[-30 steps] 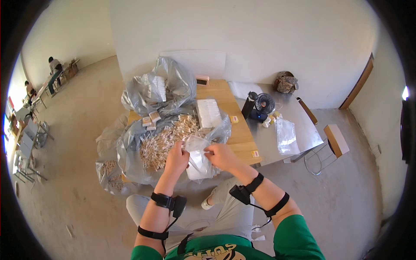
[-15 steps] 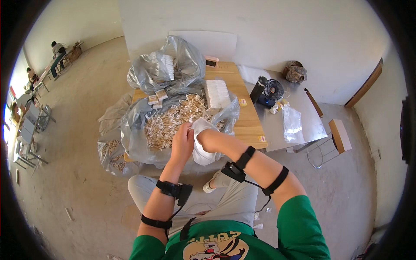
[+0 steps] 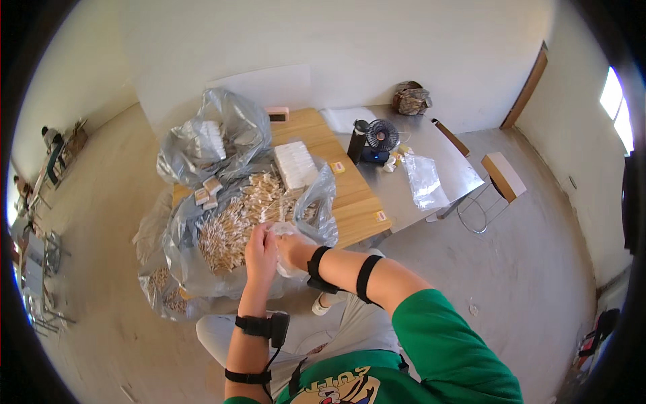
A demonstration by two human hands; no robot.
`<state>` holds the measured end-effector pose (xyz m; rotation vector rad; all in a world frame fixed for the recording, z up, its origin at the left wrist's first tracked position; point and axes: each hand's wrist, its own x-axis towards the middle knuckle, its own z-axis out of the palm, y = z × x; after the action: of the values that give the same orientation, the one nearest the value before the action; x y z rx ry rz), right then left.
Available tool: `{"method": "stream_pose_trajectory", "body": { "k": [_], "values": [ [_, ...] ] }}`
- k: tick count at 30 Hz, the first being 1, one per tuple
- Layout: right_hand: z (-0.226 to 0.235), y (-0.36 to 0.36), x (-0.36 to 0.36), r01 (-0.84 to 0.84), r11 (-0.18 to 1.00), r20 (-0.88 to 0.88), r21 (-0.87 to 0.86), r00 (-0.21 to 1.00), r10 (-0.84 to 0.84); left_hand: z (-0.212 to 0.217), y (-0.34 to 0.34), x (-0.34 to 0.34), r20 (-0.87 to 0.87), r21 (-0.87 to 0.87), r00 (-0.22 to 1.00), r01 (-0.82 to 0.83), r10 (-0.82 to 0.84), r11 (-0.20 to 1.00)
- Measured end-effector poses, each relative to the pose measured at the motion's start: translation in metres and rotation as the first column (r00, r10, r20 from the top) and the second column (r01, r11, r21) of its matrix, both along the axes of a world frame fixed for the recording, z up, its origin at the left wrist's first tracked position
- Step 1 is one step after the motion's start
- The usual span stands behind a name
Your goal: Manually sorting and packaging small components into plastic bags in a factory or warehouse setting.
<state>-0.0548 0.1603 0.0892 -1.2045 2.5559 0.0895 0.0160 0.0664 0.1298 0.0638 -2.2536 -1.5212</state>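
My left hand (image 3: pixel 260 252) is closed, pinching the edge of a thin whitish plastic bag (image 3: pixel 284 229) over the near side of the table. Right beside it, my right hand (image 3: pixel 291 250) is bent in against the bag, its fingers hidden by the film and the hand itself. Just beyond both hands spreads a big heap of wooden-stick cotton swabs (image 3: pixel 229 229) on grey plastic sheeting (image 3: pixel 180 232). A stack of white packs (image 3: pixel 295 165) sits past the heap, and a few small swab-filled boxes (image 3: pixel 207 193) lie at its far left.
A large grey plastic bag (image 3: pixel 249 124) with white packs stands at the back of the wooden table (image 3: pixel 363 202). On the metal table to the right are a black bottle (image 3: pixel 358 140), a small fan (image 3: pixel 383 137) and a clear bag (image 3: pixel 425 182). A stool (image 3: pixel 503 176) stands beyond.
My view has turned to the right, so the tables sit further left. Both hands have stayed together at the plastic bag, and less of the bag shows below them now.
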Motion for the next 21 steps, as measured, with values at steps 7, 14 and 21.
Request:
{"method": "stream_pose_trajectory", "body": {
  "k": [7, 14, 21],
  "values": [
    [0.023, 0.012, -0.007, -0.035, 0.994, 0.161, -0.099, 0.986, 0.050, -0.006, -0.009, -0.007, 0.033, 0.104, 0.999, -0.012, 0.008, 0.995],
    [0.126, 0.054, 0.001, -0.016, 0.929, 0.186, -0.370, 0.978, 0.091, 0.028, -0.012, -0.014, 0.113, 0.324, 0.994, -0.044, 0.008, 0.945],
    [0.134, 0.096, 0.034, 0.322, 0.814, 0.149, -0.484, 0.947, -0.286, 0.032, 0.001, -0.021, 0.126, 0.400, 0.992, -0.027, -0.026, 0.916]
  ]
}}
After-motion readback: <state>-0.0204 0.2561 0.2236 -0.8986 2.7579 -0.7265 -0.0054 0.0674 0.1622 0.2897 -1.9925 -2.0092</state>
